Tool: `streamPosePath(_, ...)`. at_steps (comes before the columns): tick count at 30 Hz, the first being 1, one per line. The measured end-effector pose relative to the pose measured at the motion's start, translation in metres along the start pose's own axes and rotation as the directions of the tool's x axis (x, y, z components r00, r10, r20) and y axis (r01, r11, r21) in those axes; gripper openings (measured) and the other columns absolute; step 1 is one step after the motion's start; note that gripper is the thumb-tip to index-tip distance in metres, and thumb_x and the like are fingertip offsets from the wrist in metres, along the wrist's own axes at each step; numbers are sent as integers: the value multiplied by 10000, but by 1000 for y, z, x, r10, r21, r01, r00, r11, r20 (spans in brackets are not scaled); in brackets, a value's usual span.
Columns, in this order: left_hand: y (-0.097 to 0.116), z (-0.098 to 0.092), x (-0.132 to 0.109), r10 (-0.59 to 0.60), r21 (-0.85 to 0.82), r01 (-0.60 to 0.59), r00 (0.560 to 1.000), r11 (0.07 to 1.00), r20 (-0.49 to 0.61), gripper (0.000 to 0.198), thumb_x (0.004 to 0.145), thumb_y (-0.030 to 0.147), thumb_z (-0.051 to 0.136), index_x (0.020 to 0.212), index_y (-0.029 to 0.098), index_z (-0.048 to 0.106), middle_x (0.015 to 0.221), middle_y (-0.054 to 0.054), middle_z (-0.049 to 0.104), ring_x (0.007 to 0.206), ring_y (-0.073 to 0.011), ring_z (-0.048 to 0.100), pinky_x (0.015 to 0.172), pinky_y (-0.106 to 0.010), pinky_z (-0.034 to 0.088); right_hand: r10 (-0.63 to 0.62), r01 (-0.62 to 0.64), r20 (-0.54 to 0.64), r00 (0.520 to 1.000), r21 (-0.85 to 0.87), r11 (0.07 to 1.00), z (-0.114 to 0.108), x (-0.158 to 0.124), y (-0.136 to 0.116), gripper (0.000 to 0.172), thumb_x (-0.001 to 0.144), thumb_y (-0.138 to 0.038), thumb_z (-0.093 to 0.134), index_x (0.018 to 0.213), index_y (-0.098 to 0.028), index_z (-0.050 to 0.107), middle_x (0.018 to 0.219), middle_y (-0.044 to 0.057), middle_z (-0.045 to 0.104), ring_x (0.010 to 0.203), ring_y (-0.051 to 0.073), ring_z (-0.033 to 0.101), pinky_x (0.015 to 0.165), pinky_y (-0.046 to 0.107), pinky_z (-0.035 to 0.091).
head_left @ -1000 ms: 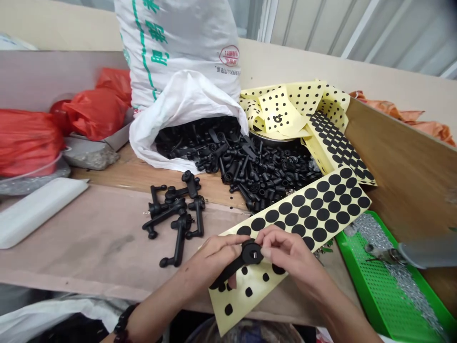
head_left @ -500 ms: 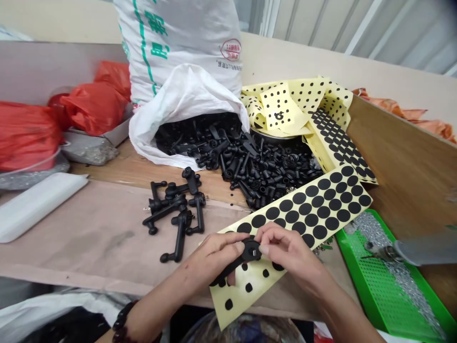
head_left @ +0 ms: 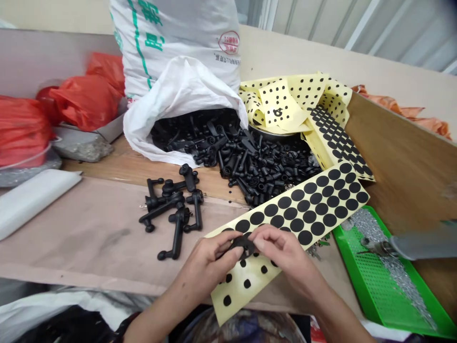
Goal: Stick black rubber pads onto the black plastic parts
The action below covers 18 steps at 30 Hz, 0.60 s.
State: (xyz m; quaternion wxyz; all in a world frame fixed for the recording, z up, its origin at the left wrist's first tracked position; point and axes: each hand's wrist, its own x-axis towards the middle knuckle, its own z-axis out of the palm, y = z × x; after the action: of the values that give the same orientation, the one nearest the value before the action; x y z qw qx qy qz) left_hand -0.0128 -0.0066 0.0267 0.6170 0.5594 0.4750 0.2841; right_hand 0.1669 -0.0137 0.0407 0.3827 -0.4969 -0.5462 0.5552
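My left hand [head_left: 209,262] is closed around a black plastic crank handle [head_left: 243,246], thumb on its round end. My right hand [head_left: 283,252] pinches the edge of that same round end; whether a thin sticker is also between its fingers I cannot tell. Both hands are just above a pale yellow sheet [head_left: 233,308] of round black stickers, which slants across the table edge. Small black dots remain on its near part, where large discs are gone. Left of the hands lie several finished-looking black crank handles [head_left: 175,233] in a loose cluster.
A white woven sack [head_left: 178,85] spills black plastic parts [head_left: 264,166] onto the table. More dotted yellow sheets [head_left: 307,90] lie over a metal bowl behind. At right, a green tray [head_left: 378,286] holds small metal pieces. Red bags [head_left: 85,102] and a white roll [head_left: 35,202] are at left.
The crank handle has tilted and turned in my hands, its arm now mostly hidden by my left hand. My left thumb has shifted lower on the round end. The view has moved slightly.
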Motion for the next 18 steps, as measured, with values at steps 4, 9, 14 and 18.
streamPosePath(4,-4,-1,-4,-39,-96,36,999,995,-31,417,753,375,574,1078,113,584,604,42,503,439,-70,419,402,-185,367,178,-206,105,978,425,881,2,0,8,265,805,-391,630,828,-131,678,888,81,658,814,177,613,827,334,477)
streamPosePath(9,-6,-3,-11,-79,-112,71,995,991,-65,488,730,418,595,1085,85,559,561,54,478,429,-74,416,408,-193,371,202,-197,47,978,518,832,11,-1,14,270,798,-395,652,933,-162,627,868,56,666,741,143,619,756,297,482)
streamPosePath(14,-8,-1,-20,-81,-143,76,996,987,-33,436,747,377,613,1098,125,555,669,20,563,465,-63,421,424,-177,370,33,-35,54,998,37,999,25,-5,12,228,912,-382,488,1021,-208,585,838,12,610,727,134,576,677,252,457)
streamPosePath(18,-16,4,-26,-113,-302,101,993,948,-24,469,708,379,667,1104,152,560,705,17,577,477,-57,387,416,-170,352,-180,202,96,979,-327,923,32,-9,14,261,977,-285,327,1118,-230,539,955,32,627,854,161,586,759,269,439)
